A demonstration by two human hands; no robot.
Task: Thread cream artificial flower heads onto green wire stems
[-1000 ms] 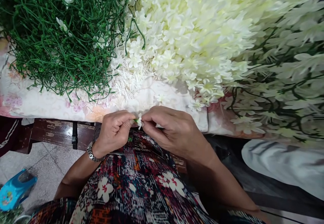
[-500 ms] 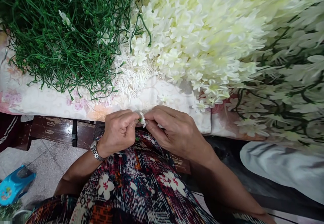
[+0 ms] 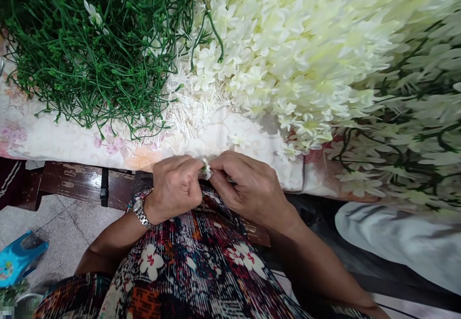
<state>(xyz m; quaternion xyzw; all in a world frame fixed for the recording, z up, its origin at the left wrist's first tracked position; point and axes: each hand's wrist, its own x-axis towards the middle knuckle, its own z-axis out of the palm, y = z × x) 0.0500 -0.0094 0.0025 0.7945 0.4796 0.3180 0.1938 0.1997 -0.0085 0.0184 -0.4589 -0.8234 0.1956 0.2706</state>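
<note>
Both hands meet at the near edge of the cloth-covered table. My left hand [image 3: 177, 184], with a metal watch on its wrist, is closed in a pinch on a green stem tip, mostly hidden by the fingers. My right hand [image 3: 248, 184] pinches a small white flower [image 3: 206, 169] from the other side, between thumb and index finger. Beyond them lie a heap of green plastic stems [image 3: 97, 59], a small pile of thin white pieces [image 3: 190, 105] and a large heap of white-yellow blossoms [image 3: 281, 55].
A floral cloth [image 3: 72, 143] covers the table. White flowers on green stems [image 3: 414, 131] spread at the right. A dark wooden bench [image 3: 82, 182] shows below the edge, and a blue plastic stool [image 3: 19, 259] stands on the floor at the lower left.
My left hand has shifted slightly right, closer to my right hand. The small white flower between them sits a little further right and is turned somewhat differently.
</note>
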